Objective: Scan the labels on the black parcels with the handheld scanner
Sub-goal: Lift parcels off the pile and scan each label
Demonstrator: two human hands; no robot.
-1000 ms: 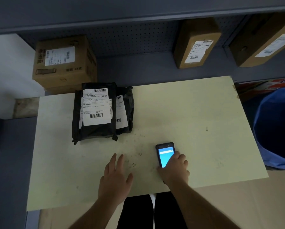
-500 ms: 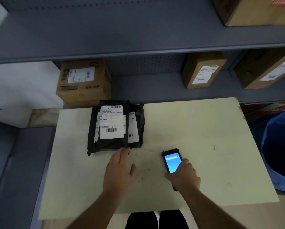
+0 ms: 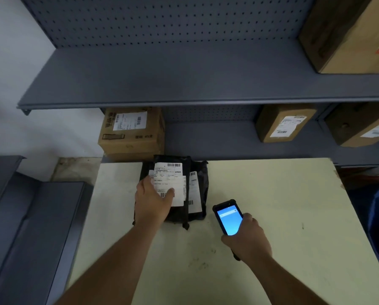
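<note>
left hand (image 3: 153, 202) now flat on top black parcel (image 3: 173, 190), thumb over its label (image 3: 169, 183) | right hand (image 3: 246, 237) lifts handheld scanner (image 3: 228, 217) off surface (image 3: 272, 194), grip closed round it | stack at surface's far-left (barcode partly covered, scan not yet possible)

left hand (image 3: 153, 200) on parcels (image 3: 179, 214), right hand (image 3: 246, 238) holding scanner (image 3: 228, 216)

Left hand (image 3: 152, 201) lies flat, fingers spread; right hand (image 3: 246, 237) is closed.

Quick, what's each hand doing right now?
Left hand: open, resting flat on the top black parcel.
Right hand: closed around the handheld scanner.
</note>
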